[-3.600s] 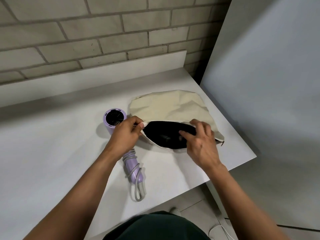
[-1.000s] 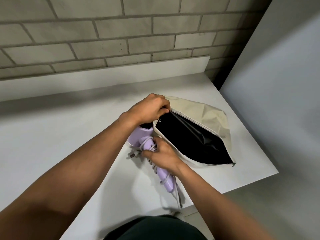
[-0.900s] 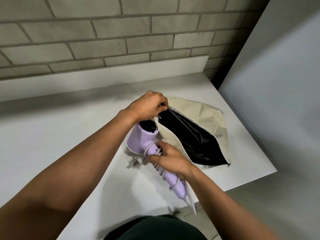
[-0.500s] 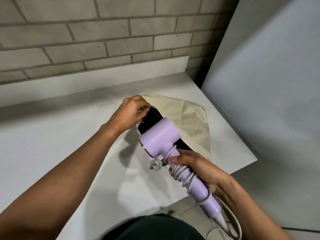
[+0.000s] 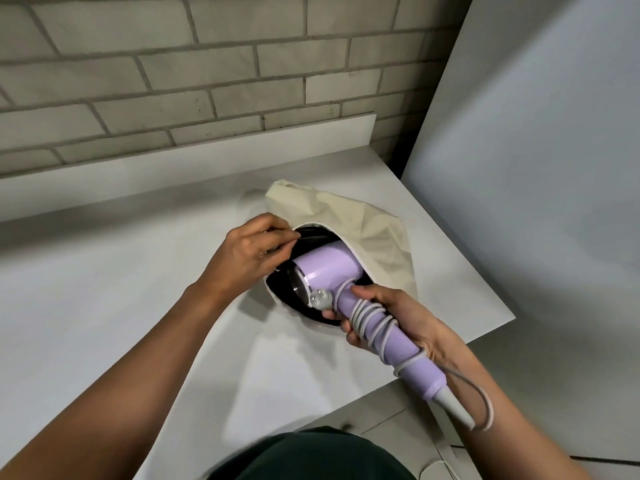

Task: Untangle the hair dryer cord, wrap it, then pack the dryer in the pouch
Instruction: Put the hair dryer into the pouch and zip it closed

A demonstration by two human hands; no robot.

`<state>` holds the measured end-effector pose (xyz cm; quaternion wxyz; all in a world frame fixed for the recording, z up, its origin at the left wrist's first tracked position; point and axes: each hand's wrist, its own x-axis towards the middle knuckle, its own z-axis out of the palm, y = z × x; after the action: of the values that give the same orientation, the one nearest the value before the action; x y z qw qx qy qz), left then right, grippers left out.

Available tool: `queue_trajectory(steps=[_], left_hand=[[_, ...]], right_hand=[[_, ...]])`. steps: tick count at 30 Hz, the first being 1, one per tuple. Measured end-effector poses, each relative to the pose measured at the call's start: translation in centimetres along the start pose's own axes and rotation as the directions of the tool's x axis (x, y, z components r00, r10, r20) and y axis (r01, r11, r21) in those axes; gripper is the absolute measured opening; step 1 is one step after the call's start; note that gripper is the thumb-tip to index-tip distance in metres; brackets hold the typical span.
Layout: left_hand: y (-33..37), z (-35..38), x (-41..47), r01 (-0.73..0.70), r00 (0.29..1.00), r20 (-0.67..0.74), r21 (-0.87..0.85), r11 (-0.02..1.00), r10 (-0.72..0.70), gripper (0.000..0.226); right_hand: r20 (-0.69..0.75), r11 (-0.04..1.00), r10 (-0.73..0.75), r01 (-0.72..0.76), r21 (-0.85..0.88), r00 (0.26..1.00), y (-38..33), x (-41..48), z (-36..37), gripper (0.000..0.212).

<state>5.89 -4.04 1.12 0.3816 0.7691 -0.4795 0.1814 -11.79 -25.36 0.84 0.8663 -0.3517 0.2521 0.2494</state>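
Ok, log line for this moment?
step: packing | left grip: holds pouch open | right grip: holds dryer handle, head in pouch mouth | cord: wrapped, loop hanging

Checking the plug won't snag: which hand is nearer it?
Right. The right hand grips the dryer just beside the plug; the left hand pinches the pouch rim, farther away.

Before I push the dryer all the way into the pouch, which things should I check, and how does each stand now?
1. Mouth of the pouch held open by the left hand: ok.
2. Grip of the right hand round the handle of the hair dryer: ok.
3. Dryer head aimed into the opening: ok, partly in.
4. Coils of the cord on the handle: ok.
5. The plug tucked in: not ok, it sticks out beside the head.
6. Room inside for the whole dryer: cannot tell.
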Motion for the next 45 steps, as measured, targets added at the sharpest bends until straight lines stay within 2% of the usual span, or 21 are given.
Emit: queue_trajectory(steps=[2,5,7,9,11,13,18,21,24,26,28,31,35,36,38,40,42,43,45], left_hand=[[0.2,0.1,-0.8,0.012,0.999,-0.043,0.016,1.000,-0.011,0.014],[0.8,0.4,-2.0,0.015,0.996,-0.087,0.037,0.999,-0.012,0.011],[1.0,0.7,-3.1,0.005,0.996,-0.085,0.076,0.997,0.002,0.009],[1.4,1.1,-4.1,-0.030,0.999,-0.031,0.145,0.989,0.035,0.010],[2.1,1.7,-4.8,-0.081,0.997,0.007,0.161,0.984,0.081,0.008],[2.5,2.4,-5.3,-0.110,0.994,0.028,0.144,0.983,0.107,0.008],[1.8,3.5,-6.1,0.182,0.972,0.139,0.064,0.981,-0.190,0.017],[1.5,3.6,-5.9,0.153,0.966,0.195,0.099,0.983,-0.170,0.025],[1.3,3.4,-5.1,0.106,0.982,0.134,0.178,0.978,-0.131,0.033],[1.1,3.4,-4.7,0.098,0.988,0.092,0.224,0.970,-0.121,0.035],[0.9,3.5,-4.5,0.076,0.992,0.080,0.256,0.964,-0.100,0.037],[0.6,3.7,-4.3,0.056,0.993,0.080,0.272,0.961,-0.081,0.044],[0.8,4.3,-5.1,-0.006,0.988,0.148,0.274,0.962,-0.036,0.052],[1.0,4.4,-5.5,-0.010,0.986,0.163,0.263,0.965,-0.034,0.054],[1.0,4.6,-6.4,-0.002,0.984,0.173,0.256,0.967,-0.044,0.057],[0.7,4.6,-7.0,0.005,0.982,0.183,0.270,0.963,-0.056,0.061],[0.3,4.3,-7.4,0.001,0.980,0.192,0.286,0.958,-0.058,0.064],[0.2,4.2,-7.5,-0.002,0.981,0.189,0.289,0.957,-0.055,0.064],[0.0,4.0,-7.4,-0.014,0.982,0.186,0.286,0.958,-0.042,0.064]], right_hand=[[-0.097,0.997,-0.033,0.040,0.071,0.995,-0.5,0.0,-0.3,0.057],[-0.229,0.986,-0.126,0.147,0.077,0.965,-1.2,0.3,-0.3,0.037],[-0.307,0.965,-0.217,0.251,0.076,0.927,-1.5,1.0,-0.6,0.037],[-0.397,0.934,-0.298,0.350,0.064,0.868,-1.8,1.8,-0.8,0.038],[-0.495,0.900,-0.374,0.437,0.013,0.785,-2.1,2.3,-0.9,0.022],[-0.545,0.880,-0.417,0.474,-0.040,0.728,-2.3,2.9,-1.1,0.017],[-0.565,0.868,-0.468,0.475,-0.147,0.680,-2.6,4.8,-1.5,0.031],[-0.585,0.828,-0.544,0.496,-0.261,0.601,-2.4,6.0,-1.5,0.042],[-0.574,0.763,-0.642,0.504,-0.405,0.509,-1.6,9.3,-4.3,0.076],[-0.565,0.731,-0.681,0.487,-0.478,0.467,-1.3,10.2,-4.5,0.079],[-0.562,0.718,-0.696,0.442,-0.537,0.448,-1.6,8.8,-2.0,0.070],[-0.579,0.718,-0.695,0.390,-0.576,0.426,-2.2,9.6,-2.0,0.061],[-0.695,0.769,-0.619,0.460,-0.443,0.365,-3.5,10.7,-0.5,0.060],[-0.710,0.774,-0.595,0.504,-0.382,0.377,-3.9,11.0,-0.2,0.050],[-0.711,0.802,-0.542,0.529,-0.278,0.447,-4.6,10.8,0.8,0.029],[-0.735,0.800,-0.540,0.521,-0.298,0.409,-5.1,11.3,1.1,0.015],[-0.739,0.781,-0.572,0.514,-0.355,0.357,-5.4,11.5,1.5,0.012],[-0.735,0.772,-0.583,0.519,-0.367,0.347,-5.4,11.6,1.4,0.010],[-0.735,0.791,-0.565,0.501,-0.352,0.375,-5.4,12.6,1.0,0.002]])
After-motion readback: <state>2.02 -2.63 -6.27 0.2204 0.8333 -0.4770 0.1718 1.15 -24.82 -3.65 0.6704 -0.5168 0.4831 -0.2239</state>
